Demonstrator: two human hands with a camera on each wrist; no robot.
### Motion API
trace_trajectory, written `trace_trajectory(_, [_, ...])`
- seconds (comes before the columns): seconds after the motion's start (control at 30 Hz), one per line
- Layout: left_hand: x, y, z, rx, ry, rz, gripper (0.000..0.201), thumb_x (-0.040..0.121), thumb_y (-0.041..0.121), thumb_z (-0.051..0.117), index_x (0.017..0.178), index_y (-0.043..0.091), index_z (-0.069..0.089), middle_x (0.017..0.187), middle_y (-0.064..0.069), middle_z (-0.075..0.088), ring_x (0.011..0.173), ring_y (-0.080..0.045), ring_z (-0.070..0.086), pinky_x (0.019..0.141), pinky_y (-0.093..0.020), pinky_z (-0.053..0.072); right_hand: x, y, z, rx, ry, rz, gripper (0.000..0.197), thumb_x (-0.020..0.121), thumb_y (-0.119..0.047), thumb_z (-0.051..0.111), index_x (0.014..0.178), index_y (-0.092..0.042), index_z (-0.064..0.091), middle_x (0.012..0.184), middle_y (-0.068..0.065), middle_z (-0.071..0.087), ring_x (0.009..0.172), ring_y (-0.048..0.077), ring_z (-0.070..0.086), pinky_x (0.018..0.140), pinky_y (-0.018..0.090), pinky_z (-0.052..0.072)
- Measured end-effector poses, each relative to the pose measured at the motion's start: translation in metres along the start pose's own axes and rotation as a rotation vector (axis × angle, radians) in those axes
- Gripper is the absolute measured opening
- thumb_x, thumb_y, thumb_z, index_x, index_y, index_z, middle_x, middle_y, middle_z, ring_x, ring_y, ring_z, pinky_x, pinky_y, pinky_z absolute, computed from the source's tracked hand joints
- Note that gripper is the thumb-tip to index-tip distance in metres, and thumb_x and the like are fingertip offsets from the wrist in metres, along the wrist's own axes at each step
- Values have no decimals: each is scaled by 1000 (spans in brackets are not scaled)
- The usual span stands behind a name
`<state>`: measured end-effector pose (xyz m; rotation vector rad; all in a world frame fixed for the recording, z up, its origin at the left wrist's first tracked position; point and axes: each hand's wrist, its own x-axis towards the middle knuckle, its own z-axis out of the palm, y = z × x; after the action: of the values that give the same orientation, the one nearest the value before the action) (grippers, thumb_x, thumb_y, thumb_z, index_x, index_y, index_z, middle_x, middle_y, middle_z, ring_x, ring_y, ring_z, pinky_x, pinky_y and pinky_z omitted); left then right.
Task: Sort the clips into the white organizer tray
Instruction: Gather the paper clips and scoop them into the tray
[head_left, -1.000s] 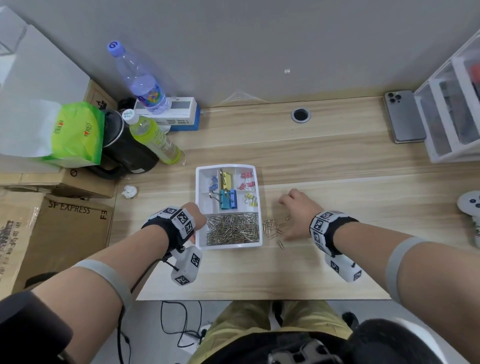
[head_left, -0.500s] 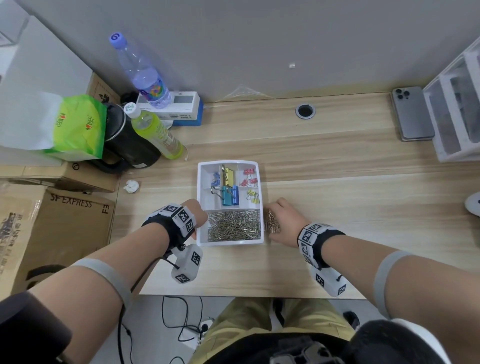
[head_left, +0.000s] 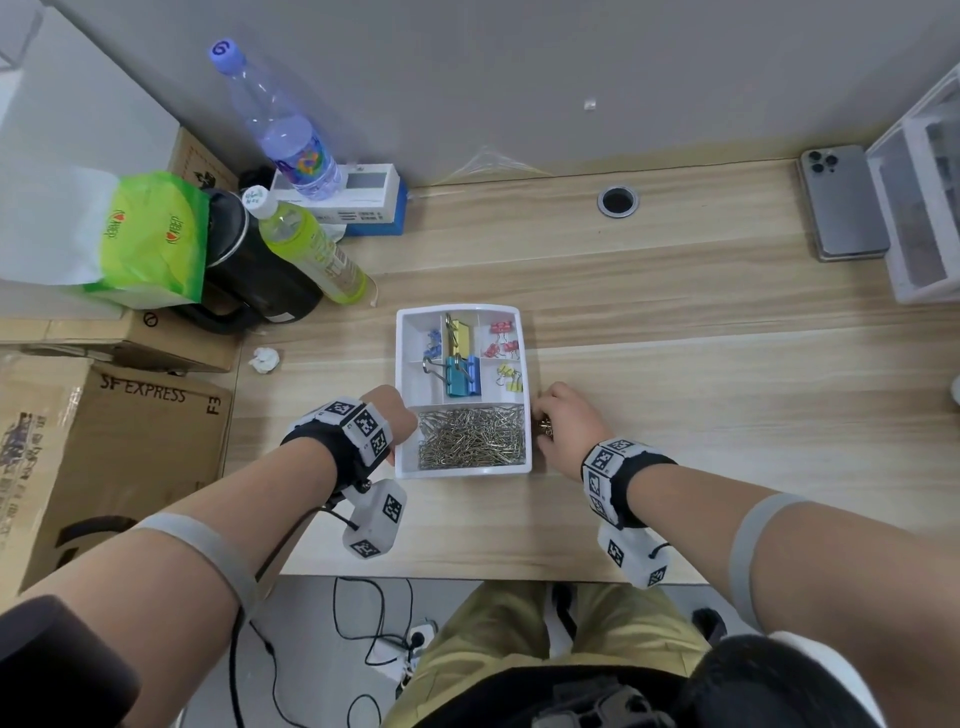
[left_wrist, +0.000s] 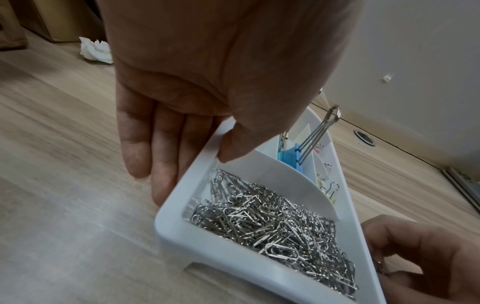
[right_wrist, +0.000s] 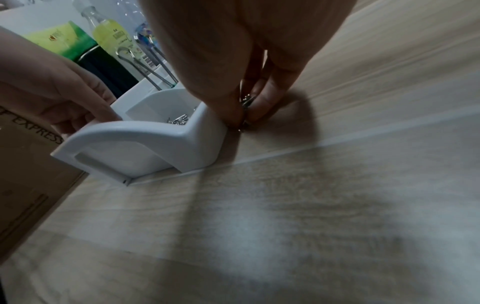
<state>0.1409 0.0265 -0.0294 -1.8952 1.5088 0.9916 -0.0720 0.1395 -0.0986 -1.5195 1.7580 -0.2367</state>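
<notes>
The white organizer tray (head_left: 462, 472) sits mid-desk. Its wide front compartment is full of silver paper clips (head_left: 470, 436). The back compartments hold big blue (head_left: 460, 376) and yellow (head_left: 460, 332) binder clips and small pink (head_left: 503, 340), yellow (head_left: 509, 376) and blue (head_left: 432, 345) ones. My left hand (left_wrist: 187, 164) holds the tray's left wall (left_wrist: 197, 156), thumb over the rim, fingers down the outside. My right hand (right_wrist: 245, 115) pinches a small bunch of loose paper clips (right_wrist: 245, 102) on the desk, tight against the tray's right wall (right_wrist: 202, 131).
Two bottles (head_left: 306, 244), a black kettle (head_left: 249, 270), a green packet (head_left: 150, 234) and cardboard boxes (head_left: 114, 447) crowd the left side. A crumpled paper (head_left: 265, 359) lies left of the tray. A phone (head_left: 844, 208) and clear drawers (head_left: 924, 208) stand back right.
My right hand slid left across the desk, sweeping the scattered paper clips into a bunch against the tray's right wall. My left hand stayed on the tray.
</notes>
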Motion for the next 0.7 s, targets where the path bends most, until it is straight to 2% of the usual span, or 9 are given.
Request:
trace_trajectory(0.03, [1, 0, 0, 6, 20, 14, 28, 94, 5, 45, 66, 5, 47, 96, -25, 71, 96, -38, 70, 61, -35, 55, 0, -1, 0, 7, 11, 5, 15, 81, -4, 62, 94, -11, 62, 100, -1, 46, 90, 20, 49, 82, 31, 45])
trace_trajectory(0.1, [2, 0, 1, 11, 48, 39, 29, 93, 6, 48, 64, 7, 47, 103, -23, 70, 93, -35, 71, 70, -37, 58, 0, -4, 1, 23, 39, 21, 14, 79, 1, 58, 88, -8, 64, 97, 2, 51, 89, 23, 51, 75, 29, 41])
trace_trajectory(0.2, [3, -1, 2, 25, 48, 46, 29, 93, 7, 48, 64, 7, 48, 101, -23, 71, 91, -34, 72, 67, -36, 58, 0, -6, 2, 47, 66, 39, 16, 78, 4, 55, 83, -5, 67, 92, 5, 54, 85, 25, 53, 68, 26, 33])
trace_trajectory(0.3, [2, -2, 2, 38, 47, 58, 29, 93, 6, 49, 64, 6, 48, 99, -22, 71, 91, -34, 72, 58, -31, 55, 2, -8, -1, 66, 76, 52, 20, 78, 5, 55, 82, -4, 72, 96, 9, 62, 87, 27, 58, 67, 24, 34])
trace_trajectory(0.4, [2, -2, 1, 56, 48, 51, 29, 92, 6, 49, 63, 6, 48, 87, -20, 70, 90, -34, 72, 56, -30, 54, 3, -9, -5, 90, 72, 90, 23, 79, 6, 54, 83, -6, 74, 95, 6, 66, 84, 22, 58, 70, 23, 39])
trace_trajectory(0.5, [3, -1, 1, 62, 49, 34, 29, 92, 6, 49, 63, 6, 48, 65, -10, 58, 75, -30, 69, 55, -30, 54, 2, -7, -3, 144, 73, 137, 24, 80, 4, 54, 83, -9, 74, 88, 2, 68, 77, 16, 57, 70, 24, 46])
trace_trajectory(0.6, [2, -1, 1, 67, 55, 34, 29, 92, 6, 49, 63, 7, 48, 62, -8, 55, 68, -28, 62, 51, -28, 51, 1, -5, -3, 193, 73, 176, 23, 81, 1, 55, 78, -14, 73, 75, -6, 64, 71, 14, 60, 66, 21, 48])
trace_trajectory(0.7, [1, -1, 1, 83, 60, 42, 29, 92, 7, 49, 63, 7, 48, 63, -8, 55, 69, -28, 61, 51, -28, 50, -1, -2, -9, 218, 90, 183, 25, 80, -1, 58, 69, -22, 69, 70, -10, 63, 68, 12, 62, 57, 11, 43])
